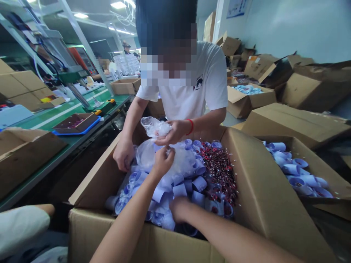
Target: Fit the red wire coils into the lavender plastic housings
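Two forearms (128,215) enter one carton (164,244), left hand (163,160) pinching clear plastic (182,160), right hand (180,210) blurred, hold unclear.

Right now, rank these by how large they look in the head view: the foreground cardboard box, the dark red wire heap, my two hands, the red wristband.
1. Foreground cardboard box
2. Dark red wire heap
3. Left hand and right hand: too alike to rank; the right is blurred
4. Red wristband

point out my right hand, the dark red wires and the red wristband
Right hand (179,210): head view, its blurred middle
Dark red wires (221,170): head view, pile's middle
Red wristband (192,126): head view, visible strap
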Demonstrator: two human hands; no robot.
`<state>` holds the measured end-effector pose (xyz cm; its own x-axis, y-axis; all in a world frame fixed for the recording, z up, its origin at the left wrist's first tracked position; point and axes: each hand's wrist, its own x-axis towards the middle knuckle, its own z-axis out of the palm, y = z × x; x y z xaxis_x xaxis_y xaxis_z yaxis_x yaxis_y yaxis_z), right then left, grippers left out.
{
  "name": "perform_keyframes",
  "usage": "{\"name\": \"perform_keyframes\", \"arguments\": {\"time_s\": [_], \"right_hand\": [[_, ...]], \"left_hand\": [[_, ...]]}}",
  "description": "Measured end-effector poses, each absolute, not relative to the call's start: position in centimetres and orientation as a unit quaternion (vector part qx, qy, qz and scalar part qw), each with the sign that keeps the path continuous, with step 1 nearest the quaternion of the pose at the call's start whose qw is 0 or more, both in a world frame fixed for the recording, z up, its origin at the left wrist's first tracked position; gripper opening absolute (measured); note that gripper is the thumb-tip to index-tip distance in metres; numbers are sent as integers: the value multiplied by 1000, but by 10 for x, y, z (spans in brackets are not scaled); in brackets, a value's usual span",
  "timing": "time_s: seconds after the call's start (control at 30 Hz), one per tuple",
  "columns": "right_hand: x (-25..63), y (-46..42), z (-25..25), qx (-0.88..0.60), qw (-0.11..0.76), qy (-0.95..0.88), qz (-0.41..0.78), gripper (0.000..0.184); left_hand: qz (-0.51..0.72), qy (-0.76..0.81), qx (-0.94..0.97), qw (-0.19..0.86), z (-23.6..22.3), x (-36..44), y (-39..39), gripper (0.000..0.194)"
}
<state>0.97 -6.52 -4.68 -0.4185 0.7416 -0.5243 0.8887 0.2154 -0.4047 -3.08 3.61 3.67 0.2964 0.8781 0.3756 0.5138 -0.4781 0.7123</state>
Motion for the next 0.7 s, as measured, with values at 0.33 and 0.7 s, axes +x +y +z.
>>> {"name": "perform_keyframes", "arguments": {"time_s": [0.33, 0.7], "right_hand": [[63, -47, -3, 474, -42, 685, -551, 4], [135, -27, 17, 415, -611, 375, -559, 30]], "left_hand": [[334, 525, 757, 201, 38, -35, 44, 9], [283, 452, 784, 319, 38, -42, 44, 23]]}}
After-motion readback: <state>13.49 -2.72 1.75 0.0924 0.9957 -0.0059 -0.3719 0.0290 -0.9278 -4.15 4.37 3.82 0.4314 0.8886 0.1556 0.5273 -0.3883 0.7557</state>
